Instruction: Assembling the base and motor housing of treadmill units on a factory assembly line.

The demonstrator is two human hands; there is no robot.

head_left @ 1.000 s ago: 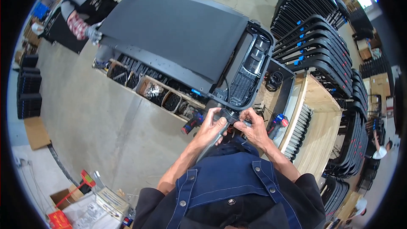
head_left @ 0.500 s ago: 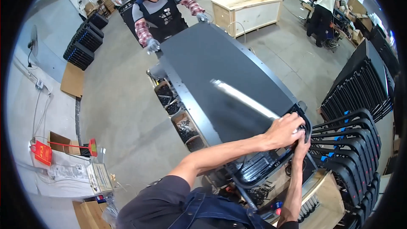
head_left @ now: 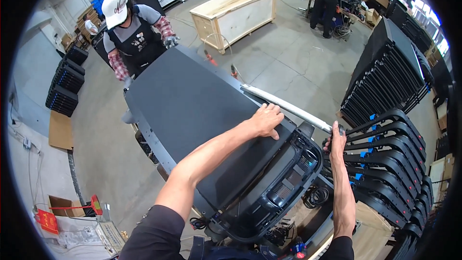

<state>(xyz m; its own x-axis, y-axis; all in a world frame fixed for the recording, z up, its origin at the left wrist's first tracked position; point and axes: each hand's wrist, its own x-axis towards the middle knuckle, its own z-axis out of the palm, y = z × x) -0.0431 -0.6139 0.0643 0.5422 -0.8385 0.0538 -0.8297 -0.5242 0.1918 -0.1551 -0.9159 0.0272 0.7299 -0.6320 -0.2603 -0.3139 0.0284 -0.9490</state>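
Note:
A treadmill base (head_left: 192, 101) with a wide black belt stretches away in front of me. My left hand (head_left: 266, 122) lies on the belt near its close end, thumb apart, holding nothing. Off the right edge of the base, my right hand (head_left: 337, 140) is closed round the near end of a long silver bar (head_left: 291, 108). The bar slants far-left along that edge, its far tip by the side rail. At the near end of the base sits a black curved housing (head_left: 274, 183) with vents. A co-worker's gloved hands (head_left: 171, 42) are at the far end.
Several black curved frames (head_left: 385, 163) stand stacked at right, behind them a pile of black panels (head_left: 380, 72). A wooden crate (head_left: 233, 17) stands on the floor beyond. Two red-tipped hanging tools (head_left: 234, 71) are beside the base. A wooden box (head_left: 373, 226) is near my right forearm.
The silver bar has moved from above the belt to the right edge. My left hand has left the near corner for the belt. My right hand has moved outward with the bar. The view has shifted.

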